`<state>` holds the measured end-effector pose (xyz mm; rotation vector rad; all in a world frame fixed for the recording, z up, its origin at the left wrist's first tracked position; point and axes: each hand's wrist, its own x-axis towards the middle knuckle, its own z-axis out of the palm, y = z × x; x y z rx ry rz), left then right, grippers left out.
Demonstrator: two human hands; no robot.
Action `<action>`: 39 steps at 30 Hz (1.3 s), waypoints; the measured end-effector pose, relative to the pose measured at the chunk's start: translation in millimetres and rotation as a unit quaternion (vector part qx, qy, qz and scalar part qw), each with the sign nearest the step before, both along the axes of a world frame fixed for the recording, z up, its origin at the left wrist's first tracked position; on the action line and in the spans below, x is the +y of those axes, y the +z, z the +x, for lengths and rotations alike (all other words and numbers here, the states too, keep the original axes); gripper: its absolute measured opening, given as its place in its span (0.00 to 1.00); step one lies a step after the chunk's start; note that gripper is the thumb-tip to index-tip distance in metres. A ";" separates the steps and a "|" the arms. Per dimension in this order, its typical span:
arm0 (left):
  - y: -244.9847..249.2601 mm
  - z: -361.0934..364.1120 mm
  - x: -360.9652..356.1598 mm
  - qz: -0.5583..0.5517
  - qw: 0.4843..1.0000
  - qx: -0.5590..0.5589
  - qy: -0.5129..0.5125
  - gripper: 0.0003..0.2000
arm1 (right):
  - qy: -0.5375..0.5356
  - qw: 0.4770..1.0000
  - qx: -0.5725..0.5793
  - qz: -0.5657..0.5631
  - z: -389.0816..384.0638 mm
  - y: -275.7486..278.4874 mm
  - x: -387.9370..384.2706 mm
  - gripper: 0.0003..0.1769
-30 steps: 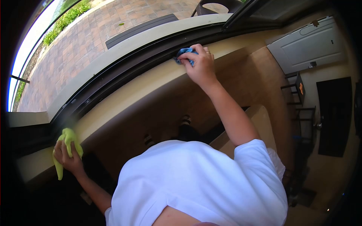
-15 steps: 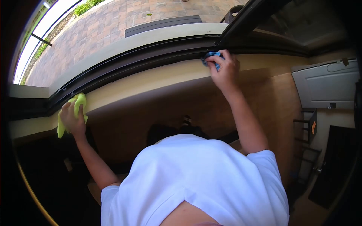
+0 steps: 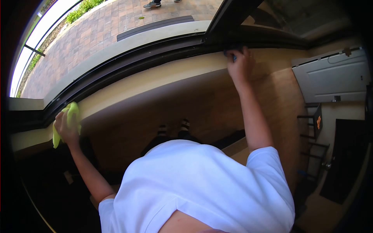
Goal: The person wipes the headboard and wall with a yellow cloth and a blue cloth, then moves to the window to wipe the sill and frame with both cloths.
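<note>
My left hand (image 3: 67, 128) is closed round a yellow-green cloth (image 3: 72, 111) at the left end of the cream sill (image 3: 155, 79), beside the dark window frame. Farther right, my right hand (image 3: 240, 66) is closed on a blue cloth (image 3: 234, 58), of which only a small part shows between the fingers. That hand rests where the sill meets the dark window track (image 3: 143, 58), just right of the upright frame post (image 3: 223, 23).
Outside, a person's shoes (image 3: 152, 5) stand on brick paving beyond a dark grey strip (image 3: 155, 28). A white door (image 3: 330, 79) and dark stools (image 3: 312, 120) are at the right. My feet show on the floor below the sill.
My right hand has slid right along the track with the blue cloth, past the post. The view has shifted a little, and a person's shoes have come into sight outside.
</note>
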<state>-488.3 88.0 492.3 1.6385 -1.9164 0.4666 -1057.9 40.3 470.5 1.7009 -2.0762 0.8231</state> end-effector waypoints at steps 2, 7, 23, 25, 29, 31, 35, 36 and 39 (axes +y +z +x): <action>-1.2 -1.7 -0.3 -0.002 1.000 -0.005 0.004 0.12 | 0.079 0.996 -0.033 -0.014 25.7 3.1 5.7 0.04; -4.3 6.8 -1.1 0.015 1.000 0.005 0.005 0.12 | -0.022 0.999 -0.048 -0.008 -21.2 -11.1 -8.0 0.03; -10.5 9.5 -2.7 -0.005 1.000 0.010 -0.006 0.13 | 0.112 0.991 -0.050 -0.056 120.2 5.1 16.5 0.04; -7.4 10.0 -2.7 0.001 1.000 0.014 -0.016 0.13 | 0.157 0.983 -0.088 -0.037 95.6 5.1 16.6 0.04; -0.5 3.3 1.5 0.014 0.999 0.041 -0.009 0.11 | 0.042 0.980 -0.176 -0.079 -21.4 -23.1 1.1 0.05; -0.8 0.9 1.6 0.012 0.995 0.098 -0.007 0.10 | -0.090 0.995 -0.034 -0.025 -58.6 -16.2 8.9 0.06; 5.8 -3.1 1.1 -0.014 0.997 0.074 0.000 0.12 | -0.178 0.983 0.021 0.039 -42.9 -1.6 12.2 0.07; 5.4 -3.0 1.5 -0.017 0.997 0.075 0.002 0.12 | -0.178 0.983 0.032 0.012 -43.1 -9.9 11.5 0.07; 9.8 -0.8 1.2 -0.028 0.998 0.064 0.003 0.12 | -0.182 0.983 0.010 -0.011 -53.8 -25.3 6.1 0.06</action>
